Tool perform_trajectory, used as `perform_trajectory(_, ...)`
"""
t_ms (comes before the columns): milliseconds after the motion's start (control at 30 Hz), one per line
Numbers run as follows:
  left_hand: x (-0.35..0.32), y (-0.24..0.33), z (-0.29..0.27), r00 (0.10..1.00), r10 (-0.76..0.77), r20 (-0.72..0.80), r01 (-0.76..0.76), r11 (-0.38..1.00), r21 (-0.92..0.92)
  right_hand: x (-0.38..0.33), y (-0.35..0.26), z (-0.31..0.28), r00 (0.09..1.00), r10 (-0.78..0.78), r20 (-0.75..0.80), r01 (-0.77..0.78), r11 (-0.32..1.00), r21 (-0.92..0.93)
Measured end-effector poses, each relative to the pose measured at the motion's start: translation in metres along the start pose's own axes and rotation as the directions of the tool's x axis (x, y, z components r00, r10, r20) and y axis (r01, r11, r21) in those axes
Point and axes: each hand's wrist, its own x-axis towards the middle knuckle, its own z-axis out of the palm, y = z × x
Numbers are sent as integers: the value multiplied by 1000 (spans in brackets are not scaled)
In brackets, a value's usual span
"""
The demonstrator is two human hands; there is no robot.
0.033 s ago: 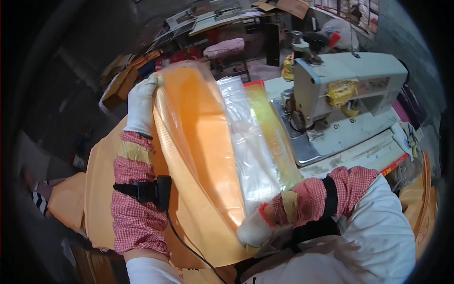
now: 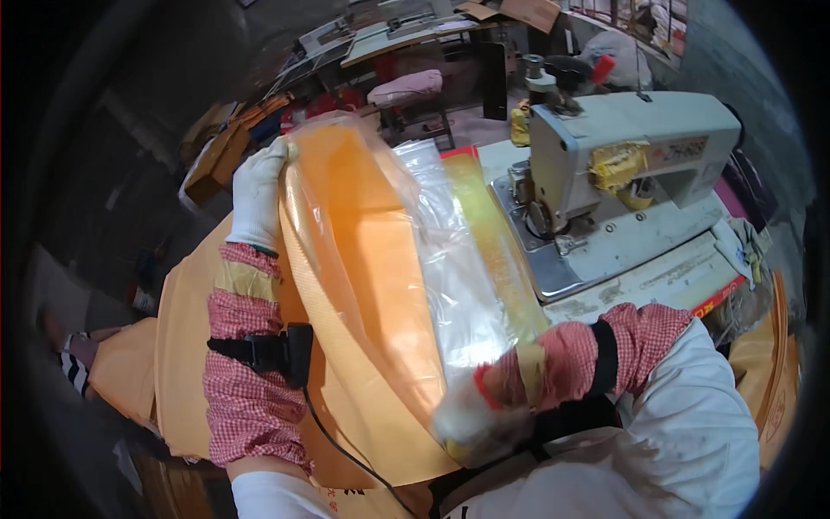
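Both hands wear pale gloves: the left hand (image 2: 259, 190) pinches the raised far edge of an orange bag (image 2: 363, 372), its thumb and fingers closed on the rim, while the right hand (image 2: 480, 422) is blurred low down beside the bag's near end, and I cannot tell whether its fingers are spread or gripping. The bag lies in front of the body, between the two forearms, on top of more orange sheets (image 2: 186, 346). Its long axis runs from the far end by the left hand down toward the right hand, slanting rightward as it nears the body. Along that line the upper layer stands up in a curve, so the long gap faces up and to the right, showing a smooth orange inside with clear film (image 2: 380, 156) at the far end. Just right of it, clear plastic bags (image 2: 458, 268) lie nearly parallel, then a yellow-green bag (image 2: 488, 229) at a similar slant. A white sewing machine (image 2: 640, 134) stands farther right on the table (image 2: 575, 307)
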Motion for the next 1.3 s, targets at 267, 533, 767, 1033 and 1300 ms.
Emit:
perform_trajectory(267,-9,20,7,998,62,19,-64,988,141,-62,130,6,-744,383,-548,-641,-176,747)
perform_trajectory(533,-14,50,6,993,-115,13,105,939,326,37,159,14,-250,551,-796,-617,543,570)
perform_trajectory(767,-52,154,-65,841,295,453,-468,-21,883,21,157,7,-466,856,-223,300,390,871)
perform_trajectory(1033,-202,204,-59,773,-345,533,-628,-301,717,6,178,-4,-781,544,-306,-88,390,916)
perform_trajectory(1300,-123,255,-114,955,293,37,-146,359,922,8,126,-53,-284,352,-892,-794,434,425)
